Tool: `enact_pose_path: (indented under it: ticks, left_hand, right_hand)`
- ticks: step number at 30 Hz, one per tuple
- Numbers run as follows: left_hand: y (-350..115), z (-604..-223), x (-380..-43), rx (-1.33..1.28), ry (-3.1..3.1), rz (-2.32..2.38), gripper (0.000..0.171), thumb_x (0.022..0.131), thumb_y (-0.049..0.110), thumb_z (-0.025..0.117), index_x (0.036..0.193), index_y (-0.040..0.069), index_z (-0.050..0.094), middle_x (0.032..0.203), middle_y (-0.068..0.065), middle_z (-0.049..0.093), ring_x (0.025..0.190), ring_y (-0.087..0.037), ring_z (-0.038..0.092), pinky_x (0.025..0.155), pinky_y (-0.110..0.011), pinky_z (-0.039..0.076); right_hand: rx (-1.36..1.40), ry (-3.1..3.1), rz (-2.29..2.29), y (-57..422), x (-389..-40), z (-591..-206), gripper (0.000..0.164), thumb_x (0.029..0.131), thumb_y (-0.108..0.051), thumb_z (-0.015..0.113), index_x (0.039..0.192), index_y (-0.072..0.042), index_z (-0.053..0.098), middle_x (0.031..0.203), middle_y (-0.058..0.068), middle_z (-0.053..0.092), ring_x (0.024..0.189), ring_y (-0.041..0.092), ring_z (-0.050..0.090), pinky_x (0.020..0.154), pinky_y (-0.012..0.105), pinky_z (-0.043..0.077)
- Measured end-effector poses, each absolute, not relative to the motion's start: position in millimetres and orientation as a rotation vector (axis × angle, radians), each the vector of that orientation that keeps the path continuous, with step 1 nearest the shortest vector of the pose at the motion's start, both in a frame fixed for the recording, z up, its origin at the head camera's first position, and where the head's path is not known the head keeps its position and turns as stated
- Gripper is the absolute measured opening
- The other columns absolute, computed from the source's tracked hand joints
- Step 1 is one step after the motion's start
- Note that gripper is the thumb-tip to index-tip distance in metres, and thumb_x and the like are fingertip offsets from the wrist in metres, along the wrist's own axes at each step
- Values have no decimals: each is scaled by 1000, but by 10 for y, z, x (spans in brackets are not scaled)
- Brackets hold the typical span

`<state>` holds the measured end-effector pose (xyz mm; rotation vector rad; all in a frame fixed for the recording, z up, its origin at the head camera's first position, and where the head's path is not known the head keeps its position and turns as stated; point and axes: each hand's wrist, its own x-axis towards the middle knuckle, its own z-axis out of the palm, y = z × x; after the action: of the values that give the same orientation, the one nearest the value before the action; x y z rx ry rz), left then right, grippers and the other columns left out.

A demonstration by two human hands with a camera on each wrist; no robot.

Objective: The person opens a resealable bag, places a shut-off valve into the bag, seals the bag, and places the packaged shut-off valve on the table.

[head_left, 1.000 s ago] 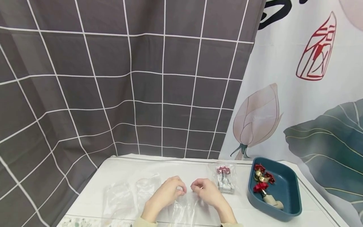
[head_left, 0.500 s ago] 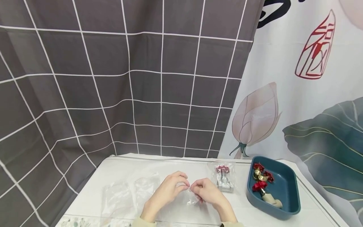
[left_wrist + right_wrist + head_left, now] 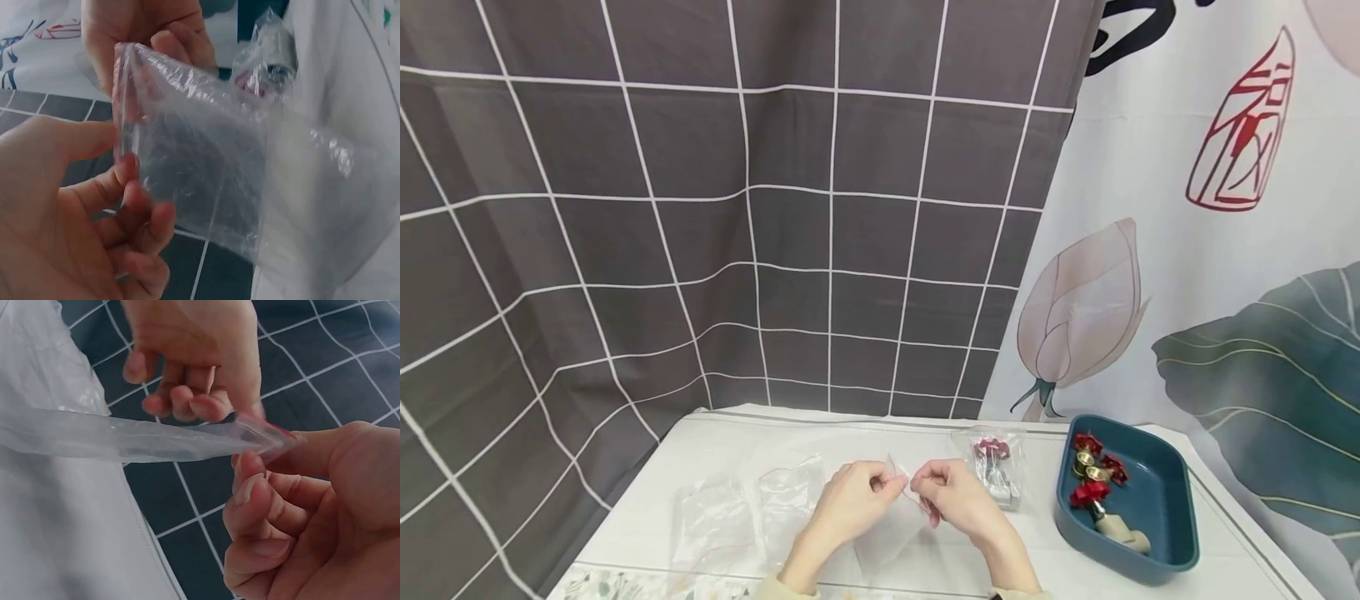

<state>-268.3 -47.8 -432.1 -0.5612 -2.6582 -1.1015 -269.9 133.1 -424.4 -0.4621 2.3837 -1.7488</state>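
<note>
A clear zip bag with a red line along its mouth (image 3: 187, 137) is held between both hands, its body trailing toward the tabletop. My left hand (image 3: 854, 498) pinches the mouth edge between thumb and fingertip, the other fingers loosely bent. At the same edge, my right hand (image 3: 953, 498) pinches with thumb and curled fingers. In the right wrist view the zip bag (image 3: 144, 439) appears edge-on as a narrow band, with its red-lined mouth at the fingertips. Nothing shows inside the bag.
Two flat clear bags (image 3: 715, 521) lie left of the hands. Beyond the right hand is a clear bag holding a red-handled metal valve (image 3: 996, 475). A blue bin (image 3: 1168, 508) at the right holds several red-handled valves (image 3: 1093, 492). A grey gridded curtain (image 3: 790, 292) hangs behind the table.
My hands have drawn together at the bag's mouth, and the mouth edge has turned upward between them. The bin, the bagged valve and the flat bags stay put.
</note>
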Motion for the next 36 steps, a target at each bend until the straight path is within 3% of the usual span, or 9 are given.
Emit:
enact_pose_path:
  ticks: [3,8,15,25,29,32,34,36]
  left_hand:
    - [-456,-4308,-2690,-592,-2644,-1256,25,80,20,54,56,20,50,45,12,38,38,-2,28,34,-17,20]
    - [-462,-4275,-2683,-586,-2600,-1483,23,74,10,52,52,15,48,43,9,41,36,-2,29,33,-16,21]
    - [-429,-4162,-2605,-737,-2615,-1575,30,74,9,51,47,12,39,38,7,39,33,-2,26,33,-17,18]
    - [-337,-4136,-2493,-718,-2642,-1431,32,75,16,55,47,16,39,38,12,36,33,-1,27,33,-18,19]
    - [-387,-4174,-2525,-780,-2590,-1391,27,84,30,55,60,20,47,51,11,38,44,-3,33,40,-19,28]
    - [-440,-4220,-2577,-821,-2538,-1374,17,84,41,55,83,24,55,73,10,49,62,-6,46,52,-22,39]
    - [-482,-4264,-2624,-861,-2523,-1369,30,81,45,57,104,27,53,96,10,52,85,-8,50,69,-28,44]
    - [-528,-4316,-2677,-933,-2529,-1411,50,77,46,61,121,27,45,116,10,47,105,-12,46,82,-35,41]
  right_hand:
    - [-454,2390,-1760,1366,-2679,-4197,10,85,-3,51,82,4,58,56,7,52,42,13,47,39,19,37]
    - [-387,2408,-1795,1464,-2672,-4182,10,85,-4,51,81,3,57,59,7,54,45,15,51,42,22,43]
    - [-331,2810,-1550,1534,-2669,-4199,11,84,-5,51,75,-3,58,54,2,54,42,15,53,41,27,43]
    - [-360,3096,-1270,1467,-2594,-4137,13,82,-2,51,72,-4,58,51,-5,50,38,7,49,35,20,39]
    - [-358,3025,-1297,1495,-2582,-4109,13,83,-1,51,72,-4,57,52,-2,51,39,11,51,36,21,40]
    - [-395,2970,-1314,1507,-2576,-4103,14,84,-2,51,72,-5,56,53,0,51,40,12,52,37,23,41]
    - [-415,2959,-1314,1511,-2573,-4105,14,84,-2,52,71,-7,56,52,0,51,40,13,52,38,24,42]
    - [-429,2949,-1313,1514,-2566,-4103,14,84,-3,52,71,-8,56,52,-1,51,40,13,52,38,24,42]
